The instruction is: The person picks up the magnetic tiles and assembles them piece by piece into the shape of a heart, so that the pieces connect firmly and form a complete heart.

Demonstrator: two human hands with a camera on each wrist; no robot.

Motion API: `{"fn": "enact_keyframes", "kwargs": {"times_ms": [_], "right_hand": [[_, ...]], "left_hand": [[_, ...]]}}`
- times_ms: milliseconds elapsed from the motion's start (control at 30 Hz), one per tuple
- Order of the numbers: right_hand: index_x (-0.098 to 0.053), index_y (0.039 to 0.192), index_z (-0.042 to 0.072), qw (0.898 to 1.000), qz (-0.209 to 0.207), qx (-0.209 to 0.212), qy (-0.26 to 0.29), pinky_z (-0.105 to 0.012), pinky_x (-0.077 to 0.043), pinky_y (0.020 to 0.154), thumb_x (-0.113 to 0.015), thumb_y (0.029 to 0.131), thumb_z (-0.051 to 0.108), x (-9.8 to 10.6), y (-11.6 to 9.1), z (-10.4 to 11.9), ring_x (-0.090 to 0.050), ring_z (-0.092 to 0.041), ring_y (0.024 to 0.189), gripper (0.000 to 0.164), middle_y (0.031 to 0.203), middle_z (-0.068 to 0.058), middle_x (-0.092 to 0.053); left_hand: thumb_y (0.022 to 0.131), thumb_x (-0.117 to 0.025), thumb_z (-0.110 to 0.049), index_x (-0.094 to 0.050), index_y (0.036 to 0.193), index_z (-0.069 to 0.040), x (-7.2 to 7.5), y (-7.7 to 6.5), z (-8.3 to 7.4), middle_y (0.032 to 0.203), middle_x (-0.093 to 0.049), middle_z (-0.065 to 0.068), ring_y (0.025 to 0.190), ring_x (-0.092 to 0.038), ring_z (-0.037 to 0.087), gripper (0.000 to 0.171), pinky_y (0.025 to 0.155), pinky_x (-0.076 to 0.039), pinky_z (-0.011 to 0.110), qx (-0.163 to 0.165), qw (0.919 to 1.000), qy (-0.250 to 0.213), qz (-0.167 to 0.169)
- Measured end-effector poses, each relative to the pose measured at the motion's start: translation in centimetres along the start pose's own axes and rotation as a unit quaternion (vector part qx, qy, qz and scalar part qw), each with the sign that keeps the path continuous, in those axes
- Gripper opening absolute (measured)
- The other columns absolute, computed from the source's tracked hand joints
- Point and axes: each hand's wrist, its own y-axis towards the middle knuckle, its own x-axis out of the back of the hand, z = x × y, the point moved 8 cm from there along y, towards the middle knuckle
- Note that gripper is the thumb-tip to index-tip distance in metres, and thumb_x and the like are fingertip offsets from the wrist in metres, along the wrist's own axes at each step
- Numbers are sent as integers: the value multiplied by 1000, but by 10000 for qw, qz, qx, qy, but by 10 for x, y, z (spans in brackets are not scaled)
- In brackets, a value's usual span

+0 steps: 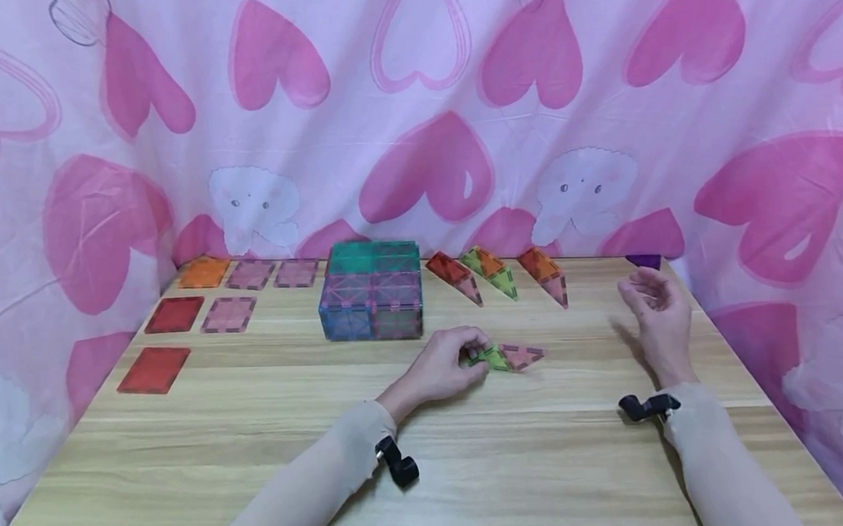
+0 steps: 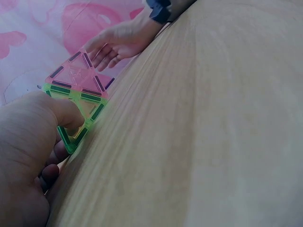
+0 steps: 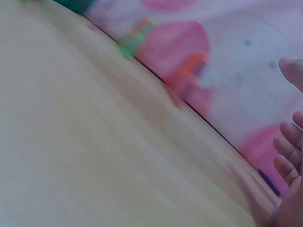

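A green tile (image 1: 496,360), joined to a pink tile (image 1: 523,356), is pinched in the left hand (image 1: 447,364), in front and right of the tile block (image 1: 369,293); whether it touches the table (image 1: 543,453) is unclear. The left wrist view shows the thumb across the green tile, partly hidden in the head view. The right hand (image 1: 659,306), loosely half-open and empty, is near a purple tile (image 1: 644,260); the right wrist view cuts that hand off.
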Motion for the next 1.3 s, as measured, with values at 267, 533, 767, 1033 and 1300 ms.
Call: {"fn": "enact_keyframes", "kwargs": {"times_ms": [267,533,767,1033,1300], "right_hand": [[-62,154,13,9961,-260,-839,11,-9,-51,98,-93,93,14,29,27,-19,-65,-13,127,68,143,4,-67],[-39,174,20,9823,579,-1261,-1259,-17,-45,117,-87,99,19,39,43,-29,-43,-24,159,89,178,-5,-41],[-24,178,12,9580,1357,-887,-2365,-48,-31,135,-77,107,31,34,49,-32,-35,-45,163,90,181,-20,-29],[-43,166,-6,9130,1788,10,-3667,-67,-31,129,-64,111,25,24,53,-24,-41,-59,154,66,171,-37,-37],[-65,148,-4,9098,1461,445,-3858,-48,-47,98,-77,108,27,23,44,-17,-63,-41,115,52,119,-27,-69]], "left_hand": [[97,-82,-8,-76,113,-13,0,0,1,103,-74,-3,92,-65,8,18,86,-57,24,29,10000,73,11],[96,-82,-7,-76,113,-12,-1,1,0,102,-74,-1,91,-64,8,18,85,-57,24,-55,10000,52,11],[96,-82,-6,-76,112,-12,0,0,0,101,-73,-2,92,-64,8,18,85,-56,23,-10,10000,-4,-17],[96,-82,-7,-76,113,-11,1,0,-1,103,-74,-1,92,-64,9,18,86,-56,24,-19,10000,44,-16],[96,-82,-7,-76,113,-13,0,0,0,102,-74,-2,92,-64,8,18,85,-56,24,-8,10000,34,29]]}}
